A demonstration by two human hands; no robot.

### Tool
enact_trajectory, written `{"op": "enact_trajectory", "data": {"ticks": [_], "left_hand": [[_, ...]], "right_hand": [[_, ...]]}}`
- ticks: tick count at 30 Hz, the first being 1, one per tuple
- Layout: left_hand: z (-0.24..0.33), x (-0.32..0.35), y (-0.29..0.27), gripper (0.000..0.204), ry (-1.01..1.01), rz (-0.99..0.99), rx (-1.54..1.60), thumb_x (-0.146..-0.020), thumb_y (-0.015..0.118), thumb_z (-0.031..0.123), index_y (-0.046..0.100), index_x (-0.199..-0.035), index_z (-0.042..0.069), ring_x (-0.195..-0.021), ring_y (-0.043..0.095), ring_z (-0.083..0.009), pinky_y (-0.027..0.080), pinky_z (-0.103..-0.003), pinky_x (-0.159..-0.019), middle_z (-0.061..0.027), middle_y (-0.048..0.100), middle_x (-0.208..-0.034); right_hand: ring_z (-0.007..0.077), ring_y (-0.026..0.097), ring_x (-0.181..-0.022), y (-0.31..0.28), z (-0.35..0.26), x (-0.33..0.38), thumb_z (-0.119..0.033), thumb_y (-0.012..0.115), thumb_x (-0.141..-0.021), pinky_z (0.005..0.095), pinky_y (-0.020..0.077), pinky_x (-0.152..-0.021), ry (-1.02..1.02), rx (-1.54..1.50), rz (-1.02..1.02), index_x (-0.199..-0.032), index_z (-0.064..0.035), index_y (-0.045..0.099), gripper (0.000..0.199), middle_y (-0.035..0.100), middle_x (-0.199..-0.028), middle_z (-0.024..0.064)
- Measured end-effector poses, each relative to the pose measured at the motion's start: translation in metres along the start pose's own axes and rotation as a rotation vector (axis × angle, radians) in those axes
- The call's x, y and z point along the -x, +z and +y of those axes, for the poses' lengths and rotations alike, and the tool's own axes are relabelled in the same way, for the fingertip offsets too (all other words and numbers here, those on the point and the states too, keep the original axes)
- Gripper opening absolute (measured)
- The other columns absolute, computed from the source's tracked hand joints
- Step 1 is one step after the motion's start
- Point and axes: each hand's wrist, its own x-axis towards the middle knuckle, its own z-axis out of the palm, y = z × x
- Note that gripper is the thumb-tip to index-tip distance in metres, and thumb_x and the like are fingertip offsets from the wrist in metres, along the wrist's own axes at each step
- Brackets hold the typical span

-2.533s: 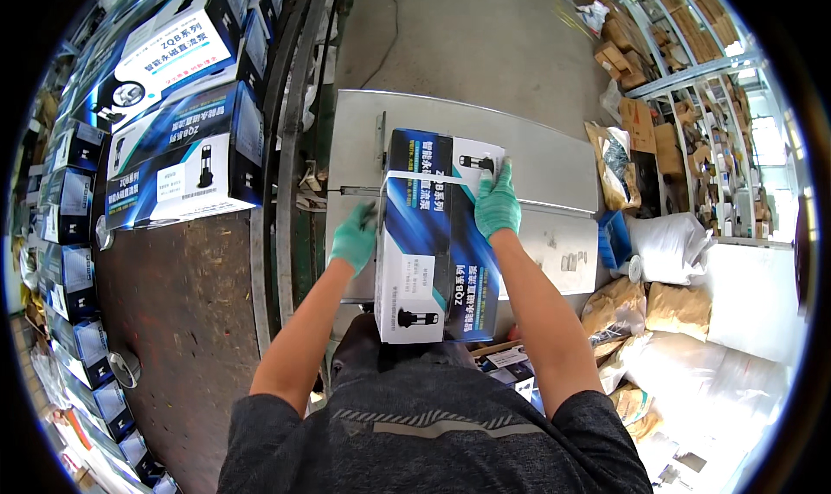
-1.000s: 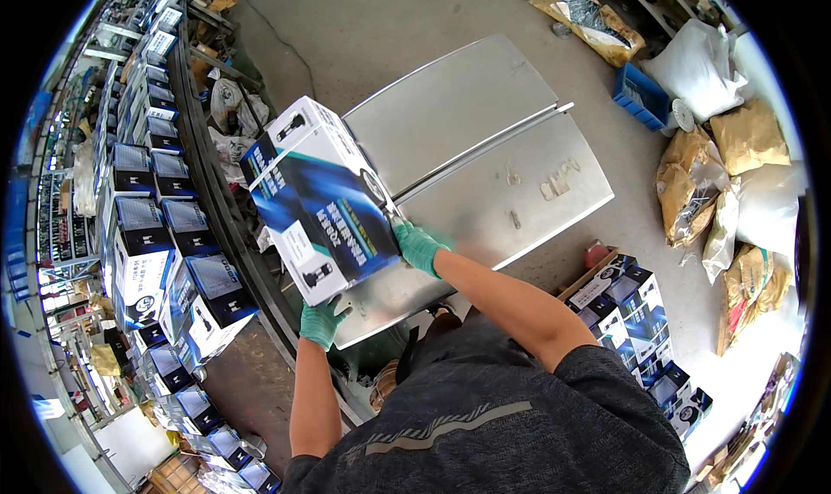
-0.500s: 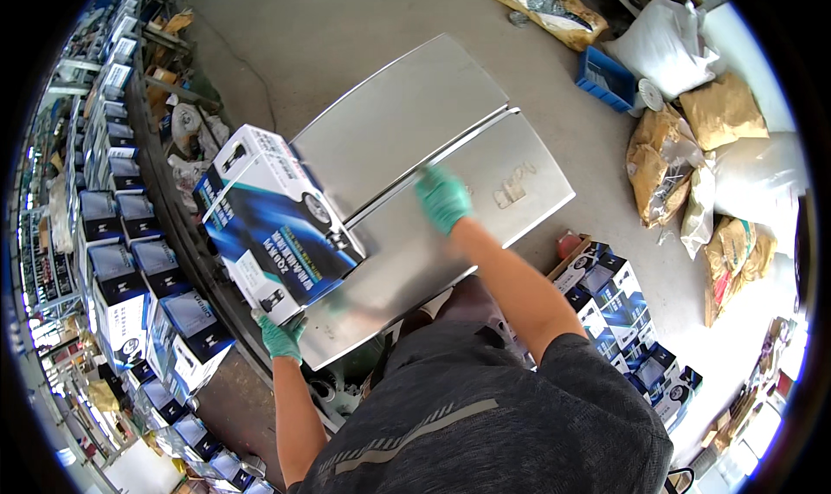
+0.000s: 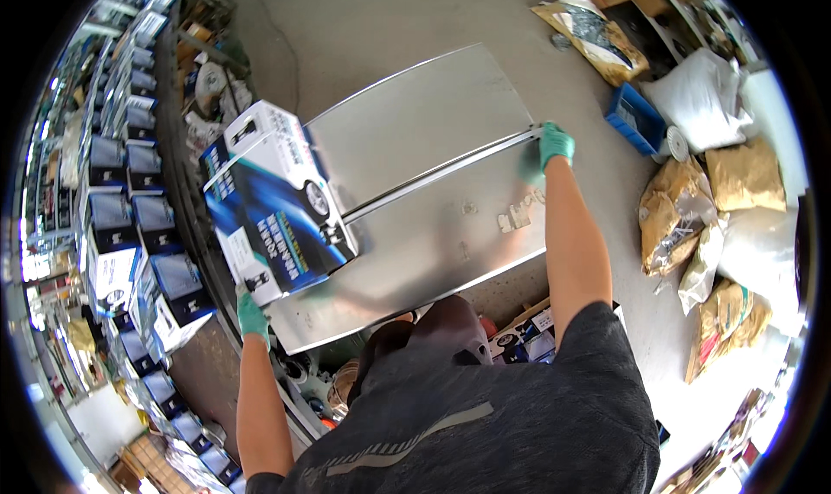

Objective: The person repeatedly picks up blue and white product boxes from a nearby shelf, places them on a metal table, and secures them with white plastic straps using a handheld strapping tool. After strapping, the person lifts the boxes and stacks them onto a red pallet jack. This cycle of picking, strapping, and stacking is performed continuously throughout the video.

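Observation:
A big white, blue and black carton rests on the left part of a shiny metal tabletop, which a raised seam divides lengthwise. Green gloves cover both my hands. My left hand is at the carton's near left corner, beside the tabletop's left edge; its fingers are partly hidden, and whether they grip the carton or the edge is unclear. With the arm stretched out, my right hand closes round the tabletop's right edge, at the end of the seam.
Rows of similar cartons line the left side along a dark rail. More cartons stand near my legs. On the floor at the right are a blue bin, a white sack and several brown paper sacks.
My right hand has gone from above the middle of the tabletop out to its right edge. My left hand has shifted slightly up and outward at the carton's corner. The carton stays on the tabletop.

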Motion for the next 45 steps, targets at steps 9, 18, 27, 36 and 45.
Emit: {"op": "enact_trajectory", "data": {"ticks": [9,18,27,36,45], "left_hand": [[0.124,0.169,0.054,0.031,1.701,-0.336,-0.713,-0.087,0.062,0.005,0.069,-0.116,0.008,-0.102,0.067,-0.0263,0.054,-0.038,-0.094,-0.009,0.069,-0.109],[0.141,0.123,-0.003,0.037,1.705,0.344,-1.555,-0.087,0.064,0.01,0.067,-0.124,0.008,-0.101,0.07,-0.0265,0.056,-0.04,-0.086,-0.0078,0.071,-0.108],[0.076,0.017,-0.212,0.028,1.174,0.354,-1.46,-0.083,0.059,0.004,0.063,-0.111,0.005,-0.084,0.071,-0.0317,0.052,-0.047,-0.077,-0.0125,0.07,-0.086],[-0.009,-0.054,-0.38,0.036,0.649,0.787,-1.316,-0.102,0.049,0.013,0.057,-0.138,0.012,-0.116,0.065,-0.0353,0.055,-0.045,-0.092,-0.0116,0.067,-0.127],[0.039,-0.017,-0.216,0.032,0.233,-0.257,0.99,-0.109,0.048,0.025,0.056,-0.123,-0.002,-0.095,0.074,-0.0332,0.068,-0.045,-0.083,-0.0219,0.069,-0.113]], "right_hand": [[0.0134,0.073,-0.079,-0.198,-0.327,0.323,-0.002,0.065,-0.094,0.0278,0.0604,-0.075,-0.807,-0.787,0.016,-0.125,-0.0101,0.072,0.033,0.076,-0.115,0.0044],[0.034,0.071,-0.101,-0.104,-0.476,0.512,-0.001,0.063,-0.086,0.038,0.0582,-0.087,-1.682,-0.603,-0.493,-0.122,-0.0072,0.069,0.038,0.071,-0.122,0.0147],[0.0466,0.064,-0.117,0.069,-0.339,0.405,-0.042,0.048,-0.104,0.0505,0.0489,-0.103,-0.826,0.042,-0.286,-0.153,-0.0038,0.038,0.063,0.067,-0.126,0.0257],[0.0487,0.06,-0.121,0.107,-0.349,0.474,-0.058,0.035,-0.104,0.0533,0.0477,-0.103,-0.359,0.064,-0.55,-0.162,-0.0033,0.008,0.084,0.061,-0.134,0.0304],[0.0484,0.066,-0.109,0.112,-0.348,0.482,-0.062,0.027,-0.104,0.056,0.0514,-0.093,-0.333,0.217,-0.303,-0.16,-0.011,0.025,0.076,0.069,-0.119,0.03]]}}
